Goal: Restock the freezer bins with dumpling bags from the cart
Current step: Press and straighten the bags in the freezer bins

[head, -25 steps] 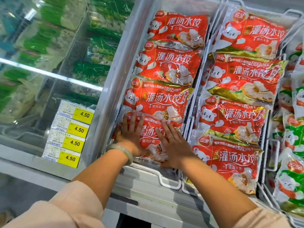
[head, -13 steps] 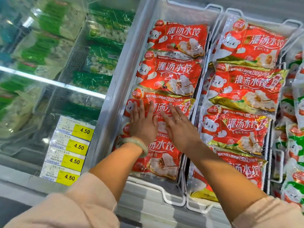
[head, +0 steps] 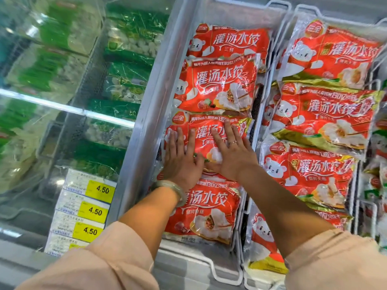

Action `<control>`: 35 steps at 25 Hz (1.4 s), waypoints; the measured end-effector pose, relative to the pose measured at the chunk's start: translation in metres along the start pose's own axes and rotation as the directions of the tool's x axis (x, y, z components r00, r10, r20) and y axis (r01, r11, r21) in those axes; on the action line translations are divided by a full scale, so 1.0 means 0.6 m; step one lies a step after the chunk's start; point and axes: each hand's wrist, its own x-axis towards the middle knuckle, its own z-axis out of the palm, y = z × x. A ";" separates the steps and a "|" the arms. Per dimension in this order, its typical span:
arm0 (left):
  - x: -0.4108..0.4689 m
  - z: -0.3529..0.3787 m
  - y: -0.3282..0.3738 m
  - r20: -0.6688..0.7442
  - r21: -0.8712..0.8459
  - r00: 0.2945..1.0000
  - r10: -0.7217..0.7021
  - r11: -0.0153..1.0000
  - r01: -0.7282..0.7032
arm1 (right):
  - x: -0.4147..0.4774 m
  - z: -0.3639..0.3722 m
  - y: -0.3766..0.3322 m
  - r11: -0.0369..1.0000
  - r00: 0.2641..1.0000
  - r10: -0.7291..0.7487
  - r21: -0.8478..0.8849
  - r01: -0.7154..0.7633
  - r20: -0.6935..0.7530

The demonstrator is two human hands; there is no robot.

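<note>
The dumpling bag point(head: 201, 122) I am settling lies label-up in the left freezer bin point(head: 230, 15), third in the row. Its lower edge seems to lap over the nearest bag point(head: 205, 214), and its top meets the bag behind point(head: 219, 86). My left grip point(head: 182, 162) and right grip point(head: 232, 158) both lie flat on it, fingers straight and spread, clasping nothing. I judge they are pressing to level the lumpy contents, so the row sits shingled and every name can be read. The neighbouring bags point(head: 326, 114) in the next bin lie the same way. To the left, past the freezer wall, yellow price tags point(head: 95, 212) sit beside green bags point(head: 123, 80) under glass.
</note>
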 end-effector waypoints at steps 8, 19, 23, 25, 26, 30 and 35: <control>0.012 0.000 0.038 0.041 -0.089 0.982 -0.182 0.979 0.185 | -0.022 -0.010 0.007 0.980 0.987 -0.050 0.184 0.079 -0.156; 0.190 -0.096 0.109 -0.286 -0.116 0.943 -0.168 0.983 0.140 | 0.152 -0.155 0.071 0.991 0.909 -0.091 0.056 0.125 -0.407; 0.227 -0.106 0.105 -0.186 -0.131 0.967 -0.173 0.980 0.150 | 0.179 -0.142 0.090 0.997 0.975 -0.061 0.038 0.070 -0.212; 0.230 -0.099 0.109 -0.117 -0.083 0.988 -0.105 0.992 0.096 | 0.165 -0.118 0.102 0.991 0.987 -0.008 0.132 0.029 -0.159; 0.228 -0.093 0.112 -0.103 -0.062 0.991 -0.081 0.995 0.075 | 0.156 -0.110 0.106 0.987 0.987 0.003 0.159 0.022 -0.158; 0.224 -0.078 0.117 -0.078 -0.047 0.991 -0.112 0.993 0.108 | 0.154 -0.105 0.112 0.989 0.986 -0.010 0.145 0.034 -0.164; 0.250 -0.092 0.112 -0.040 -0.084 0.986 -0.161 0.984 0.157 | 0.188 -0.127 0.107 0.990 0.989 -0.042 0.126 0.060 -0.139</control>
